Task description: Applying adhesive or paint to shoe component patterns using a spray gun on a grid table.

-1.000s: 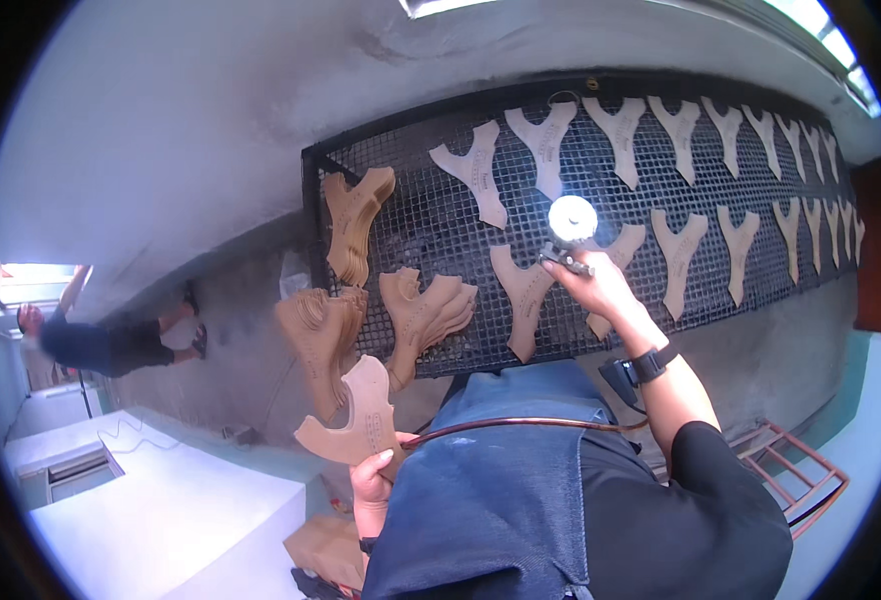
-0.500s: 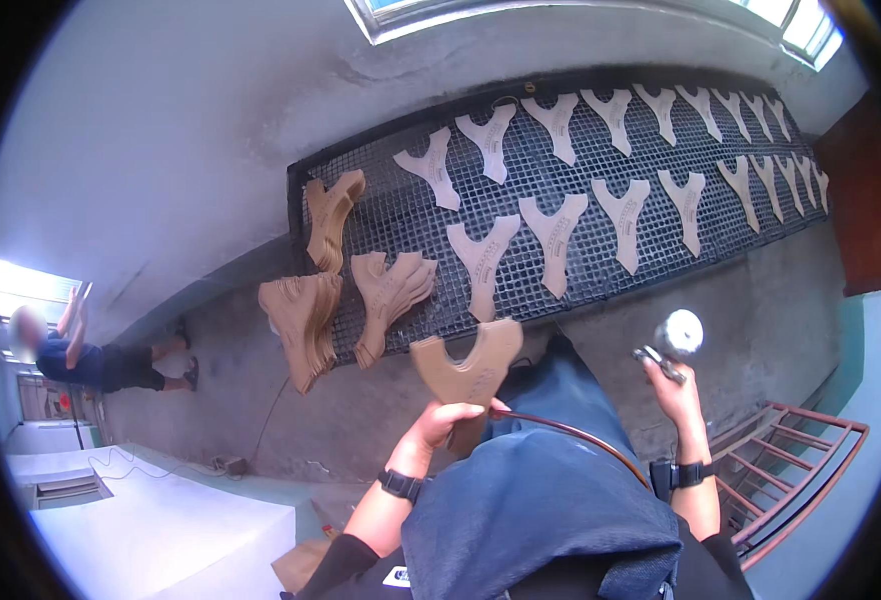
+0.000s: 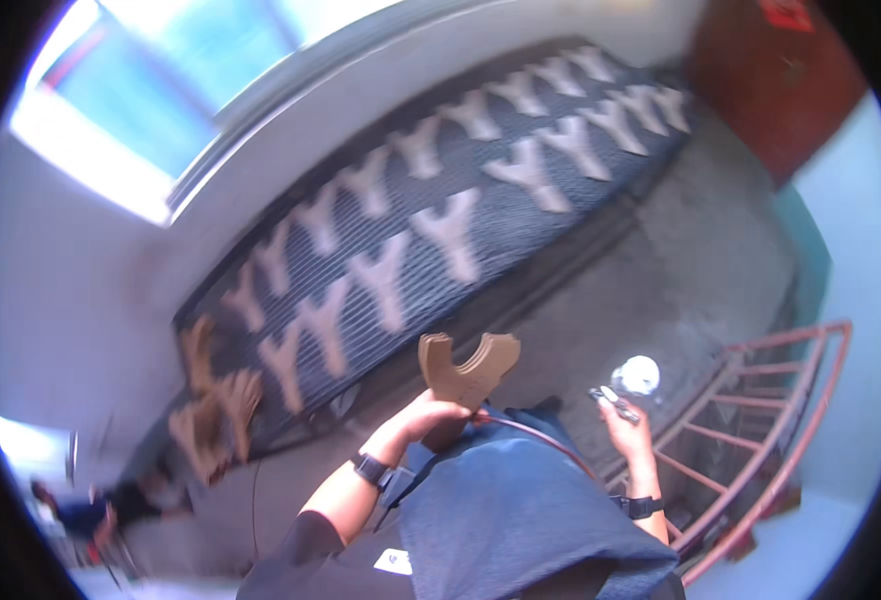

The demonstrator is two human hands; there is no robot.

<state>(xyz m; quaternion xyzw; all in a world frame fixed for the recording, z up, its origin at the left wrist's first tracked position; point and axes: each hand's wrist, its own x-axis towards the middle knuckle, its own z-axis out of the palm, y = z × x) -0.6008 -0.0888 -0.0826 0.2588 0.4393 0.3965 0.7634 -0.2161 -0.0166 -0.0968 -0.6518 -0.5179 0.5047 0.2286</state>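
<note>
My left hand [image 3: 421,415] is closed round a stack of brown Y-shaped flat pieces [image 3: 471,374], their forked ends pointing away from me. In my right hand [image 3: 631,432] is a spray gun [image 3: 616,403] with a pale round cup [image 3: 638,375], held out to the right above the floor. A thin reddish-brown hose [image 3: 536,432] runs across my dark blue apron [image 3: 511,500] from beside the left hand toward the right wrist. Beyond my hands, pale Y-shaped pieces [image 3: 448,238] lie in two rows on a dark grid rack [image 3: 496,235]; both are blurred.
Brown stacks of the same pieces [image 3: 199,435] occupy the rack's left end. A reddish metal frame with bars [image 3: 761,430] stands at my right. Another person [image 3: 86,515] is far left. A bright window [image 3: 181,85] is upper left, a dark red panel [image 3: 781,85] upper right.
The view has swung round, so the rack now slants up to the right and the window fills the upper left. Both hands keep their holds; the spray gun appears slightly lower and farther left.
</note>
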